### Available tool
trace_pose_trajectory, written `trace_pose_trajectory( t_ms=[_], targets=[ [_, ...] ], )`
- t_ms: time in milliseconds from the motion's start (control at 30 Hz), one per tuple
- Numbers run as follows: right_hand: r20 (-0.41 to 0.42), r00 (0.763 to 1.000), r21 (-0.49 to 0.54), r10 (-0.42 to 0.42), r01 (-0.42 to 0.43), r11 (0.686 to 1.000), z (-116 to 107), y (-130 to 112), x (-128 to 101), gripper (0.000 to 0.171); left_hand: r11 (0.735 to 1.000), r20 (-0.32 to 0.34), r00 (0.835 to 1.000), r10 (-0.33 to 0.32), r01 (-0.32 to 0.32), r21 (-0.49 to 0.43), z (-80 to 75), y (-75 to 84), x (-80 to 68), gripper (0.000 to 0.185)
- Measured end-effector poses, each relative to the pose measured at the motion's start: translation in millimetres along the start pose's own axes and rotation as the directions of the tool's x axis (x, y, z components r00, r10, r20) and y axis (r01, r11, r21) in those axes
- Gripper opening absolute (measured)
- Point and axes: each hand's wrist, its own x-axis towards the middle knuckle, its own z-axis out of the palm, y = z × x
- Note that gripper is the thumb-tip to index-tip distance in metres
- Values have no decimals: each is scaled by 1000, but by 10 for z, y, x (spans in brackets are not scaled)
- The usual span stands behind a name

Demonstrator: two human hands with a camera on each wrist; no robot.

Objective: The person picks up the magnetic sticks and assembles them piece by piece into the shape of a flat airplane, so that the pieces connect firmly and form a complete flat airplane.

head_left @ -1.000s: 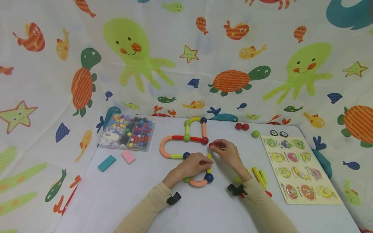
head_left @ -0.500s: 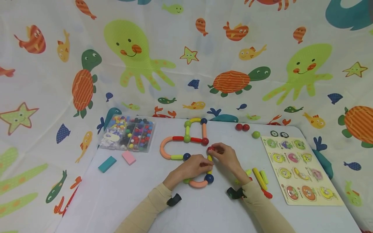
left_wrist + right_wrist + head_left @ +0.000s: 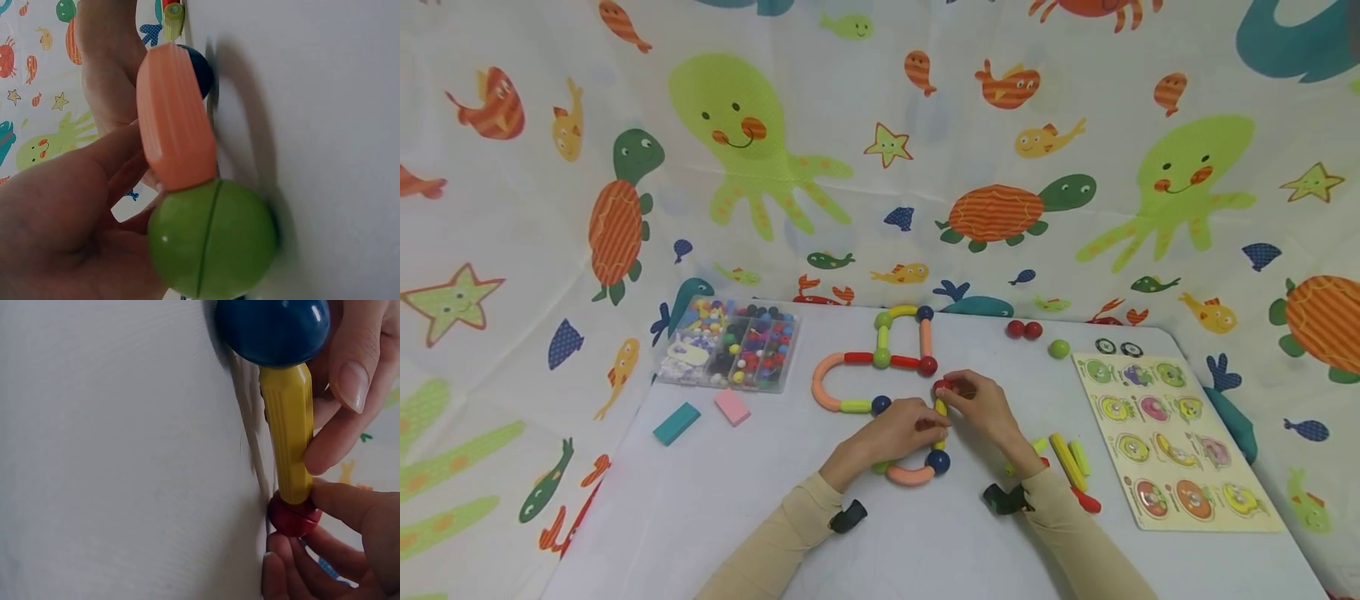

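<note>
My right hand (image 3: 981, 404) pinches a red ball (image 3: 295, 517) at the far end of a yellow stick (image 3: 289, 434). Ball and stick meet end to end in the right wrist view. The fingers of my left hand (image 3: 895, 432) are curled at the yellow stick, holding it partway along. A dark blue ball (image 3: 937, 461) joins the stick's near end to a curved salmon piece (image 3: 175, 119). That curve runs on to a green ball (image 3: 212, 240) beside my left palm. Farther back, a blue ball (image 3: 881, 404) ends the light green stick (image 3: 854, 406), close to my left knuckles.
More joined sticks and balls, including a red ball (image 3: 928, 366), lie beyond my hands. At right are loose sticks (image 3: 1067, 460), a green ball (image 3: 1059, 349) and a fruit puzzle board (image 3: 1172, 446). A bead box (image 3: 786, 367) and two blocks, teal (image 3: 677, 423) and pink (image 3: 732, 407), lie left.
My right hand has brought the red ball slightly left and nearer, onto the end of the yellow stick. My left hand has stayed almost in place.
</note>
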Motion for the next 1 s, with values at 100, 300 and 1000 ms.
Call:
trace_pose_trajectory(
  t_ms=[100, 300, 1000],
  targets=[
    [13, 1000, 1, 9, -9, 1000, -2, 5, -16, 40, 1000, 5, 1000, 13, -13, 1, 12, -8, -3, 29],
    [52, 998, 14, 26, -27, 1000, -26, -6, -43, 41, 1000, -15, 1000, 14, -14, -5, -56, -13, -54, 27],
    [-322, 938, -102, 126, -166, 981, -1287, 563, -828, 45, 999, -206, 977, -49, 53, 11, -580, -272, -215, 35]
  ],
)
